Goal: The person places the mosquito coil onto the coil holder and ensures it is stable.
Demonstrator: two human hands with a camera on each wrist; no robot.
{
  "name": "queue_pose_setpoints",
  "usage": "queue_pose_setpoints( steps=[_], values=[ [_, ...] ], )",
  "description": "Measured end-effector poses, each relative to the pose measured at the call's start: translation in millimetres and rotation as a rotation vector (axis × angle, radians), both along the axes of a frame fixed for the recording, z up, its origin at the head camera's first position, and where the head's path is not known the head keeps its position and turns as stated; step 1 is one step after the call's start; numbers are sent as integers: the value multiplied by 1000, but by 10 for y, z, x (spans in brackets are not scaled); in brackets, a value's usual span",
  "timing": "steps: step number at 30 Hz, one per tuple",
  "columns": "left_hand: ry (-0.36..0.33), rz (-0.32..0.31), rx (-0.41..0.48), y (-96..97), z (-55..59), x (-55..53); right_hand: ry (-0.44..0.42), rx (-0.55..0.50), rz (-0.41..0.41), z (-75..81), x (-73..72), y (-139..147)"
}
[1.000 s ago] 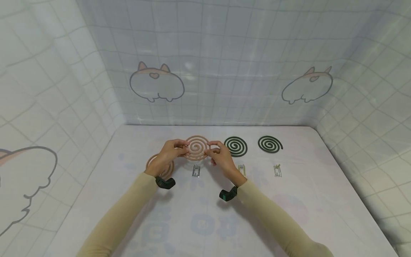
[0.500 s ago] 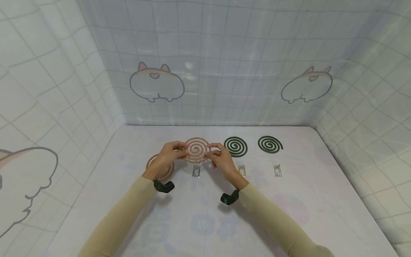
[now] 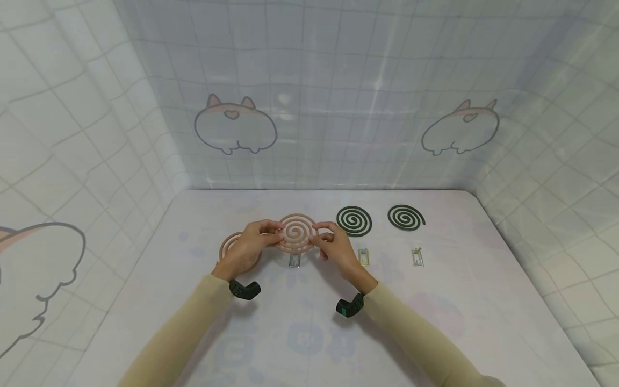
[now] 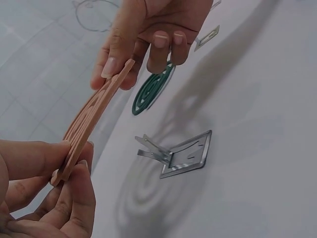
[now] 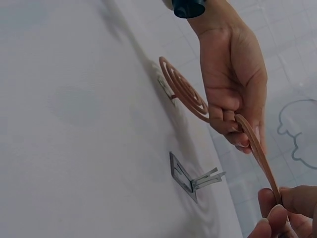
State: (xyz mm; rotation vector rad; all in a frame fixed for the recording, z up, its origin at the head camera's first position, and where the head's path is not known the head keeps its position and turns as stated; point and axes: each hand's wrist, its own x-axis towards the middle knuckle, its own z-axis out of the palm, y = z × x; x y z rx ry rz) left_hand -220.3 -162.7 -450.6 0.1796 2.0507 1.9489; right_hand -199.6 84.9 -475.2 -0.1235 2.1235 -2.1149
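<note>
Between both hands is a brown mosquito coil (image 3: 295,233), held tilted above the table. My left hand (image 3: 250,244) pinches its left edge between thumb and fingers. The right hand (image 3: 337,248) pinches the opposite edge the same way. Below the coil, a small metal coil stand (image 4: 183,170) lies on the table with its prongs bent upward. In the head view the coil overlaps the top of that stand. A second brown coil (image 5: 183,91) sits raised on a stand beyond the left hand, which partly covers it in the head view.
Two dark green coils, one nearer (image 3: 354,221) and one farther right (image 3: 406,217), lie on the white table. In front of them are two more metal stands, one yellowish (image 3: 364,258) and one silvery (image 3: 418,258). Tile-patterned walls (image 3: 309,134) enclose the back and sides.
Both hands have brought the brown coil a little toward the person, so it now overlaps the stand in the head view. The grip on both edges stays the same.
</note>
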Motion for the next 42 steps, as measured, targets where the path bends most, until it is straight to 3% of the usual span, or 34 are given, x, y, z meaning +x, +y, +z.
queue_pose_setpoints(
  steps=[10, 19, 27, 42],
  values=[
    [9, 7, 13, 19, -53, 38, -13, 20, 48, -28, 39, 38],
    [29, 7, -77, 13, -112, 133, 10, 22, 15, -90, 133, 34],
    [30, 22, -48, 42, -109, 185, 8, 47, 16, -124, 179, 50],
    [21, 23, -31, 39, -210, 231, -7, 63, 19, -198, 225, 68]
  ],
)
